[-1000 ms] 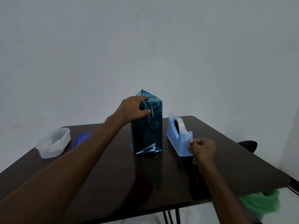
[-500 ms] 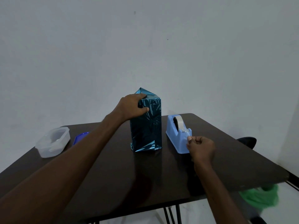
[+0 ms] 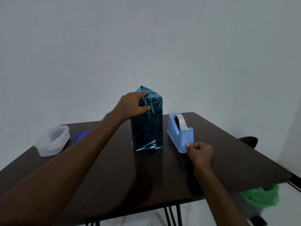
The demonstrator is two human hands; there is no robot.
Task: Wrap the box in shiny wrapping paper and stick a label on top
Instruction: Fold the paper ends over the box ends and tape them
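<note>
- Your left hand (image 3: 132,106) grips the upper left corner of the box (image 3: 149,124), fingers over the top edge and thumb pressed on the near face.
- The box stands upright near the middle of the dark surface (image 3: 146,175), already covered in shiny blue-green wrapping paper (image 3: 152,134); a folded flap of that paper rises to a point above the top behind your fingers.
- At the foot of the box the paper shows a diagonal fold and a slightly loose lower left corner.
- Your right hand (image 3: 200,152) is curled closed at the near end of the tape dispenser (image 3: 180,133), thumb and forefinger pinched together; a thin clear strip of tape (image 3: 187,137) seems to run down from the cutter to the pinch, though it is faint.
- The light blue dispenser sits just to the right of the box, not touching it, with a roll of clear tape in its cradle.
- At the far left of the surface stands a clear plastic container (image 3: 53,141), with a blue lid (image 3: 79,136) lying flat just beside it, partly hidden by your left forearm.
- Below the right edge of the surface lies something green (image 3: 260,197), blurred, on the floor.
</note>
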